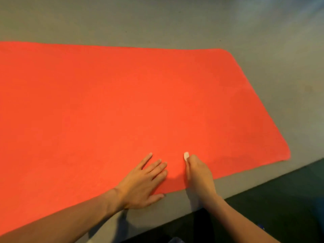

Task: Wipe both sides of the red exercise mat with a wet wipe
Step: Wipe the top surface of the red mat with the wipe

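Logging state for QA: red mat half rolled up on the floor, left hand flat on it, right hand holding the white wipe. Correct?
No: the head view shows the red mat spread flat on the floor, with no roll in view. The rest holds: left hand flat on it, right hand holding the white wipe.

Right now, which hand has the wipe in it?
The right hand: its fingers curl round the white wipe on the red mat. The left hand lies flat with straight fingers, holding nothing.
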